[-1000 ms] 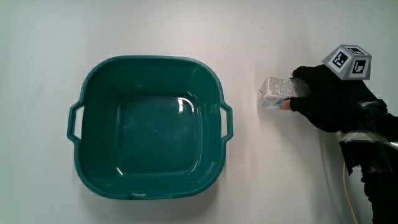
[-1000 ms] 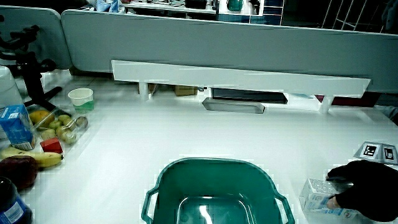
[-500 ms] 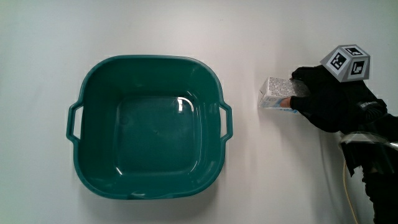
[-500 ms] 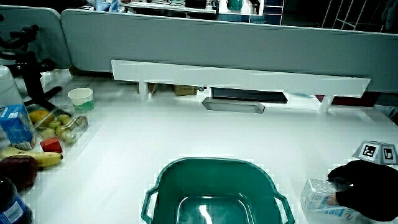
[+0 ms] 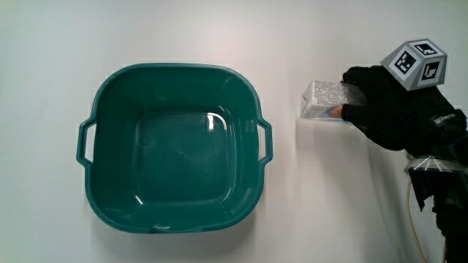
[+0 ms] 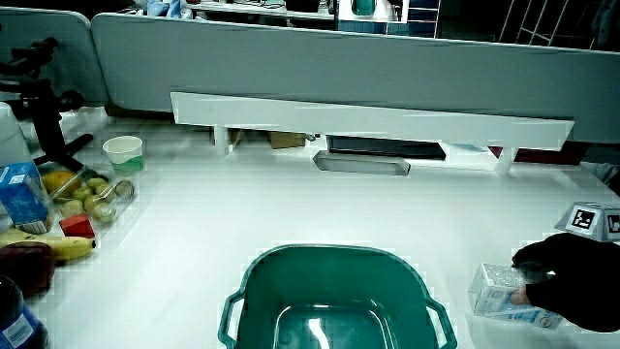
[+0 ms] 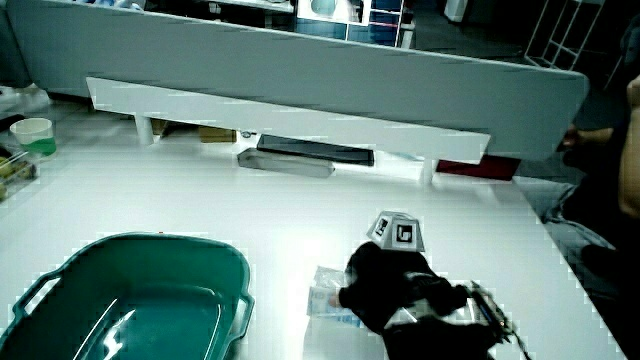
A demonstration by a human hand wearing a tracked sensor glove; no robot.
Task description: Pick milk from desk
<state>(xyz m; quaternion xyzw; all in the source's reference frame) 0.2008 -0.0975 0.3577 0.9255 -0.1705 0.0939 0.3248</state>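
Observation:
A small white and blue milk carton (image 5: 319, 99) lies on its side beside the teal basin (image 5: 183, 68), close to the basin's handle. The gloved hand (image 5: 382, 109) has its fingers closed around the end of the carton that points away from the basin. The patterned cube (image 5: 421, 63) sits on the back of the hand. In both side views the carton (image 6: 492, 290) (image 7: 324, 298) shows partly, with the hand (image 6: 573, 281) (image 7: 386, 284) covering the rest. I cannot tell whether the carton still touches the table.
The basin (image 6: 329, 251) (image 7: 150, 240) holds nothing. In a side view, fruit and a banana (image 6: 68, 247), a blue carton (image 6: 21, 191), a paper cup (image 6: 123, 151) and a black stand (image 6: 44, 107) crowd one table edge. A white shelf (image 6: 368, 119) runs along the low partition.
The hand and the milk carton have shifted a little farther from the person, and the carton appears slightly raised. The basin has not moved.

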